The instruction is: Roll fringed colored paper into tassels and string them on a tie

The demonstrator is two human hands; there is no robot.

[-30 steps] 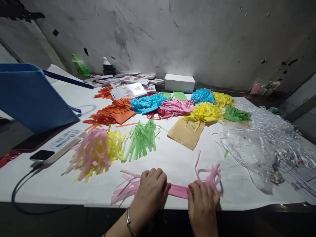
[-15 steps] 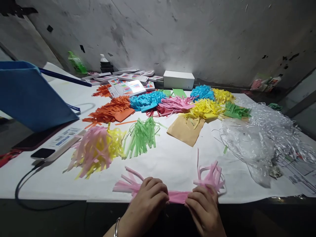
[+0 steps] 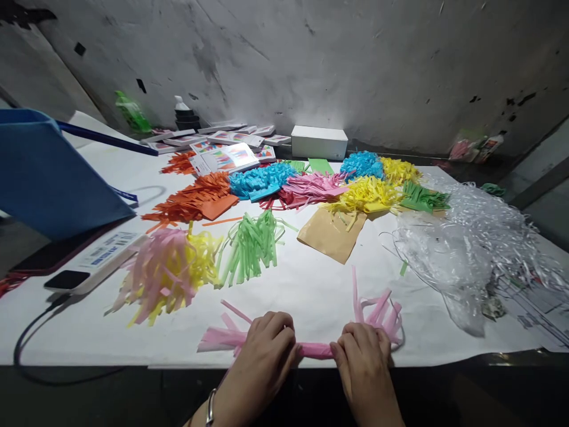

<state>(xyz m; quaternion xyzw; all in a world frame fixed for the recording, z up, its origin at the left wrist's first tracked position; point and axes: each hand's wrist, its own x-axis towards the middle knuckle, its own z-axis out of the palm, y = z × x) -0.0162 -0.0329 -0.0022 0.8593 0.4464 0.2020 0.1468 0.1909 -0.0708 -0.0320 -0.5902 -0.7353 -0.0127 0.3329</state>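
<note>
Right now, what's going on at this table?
A person's left hand and right hand hold pink paper near the front edge of the white sheet. A narrow band shows between the hands, with fringed strips spreading out past each one. Beyond lie a light green tassel and a pink-and-yellow bunch, with clear plastic off to the right.

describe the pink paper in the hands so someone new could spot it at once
On the white table covering, find the near edge. There the left hand and right hand hold the pink paper. Unlike the light green tassel beyond, it has a plain middle with fringe spreading at both ends.
</note>
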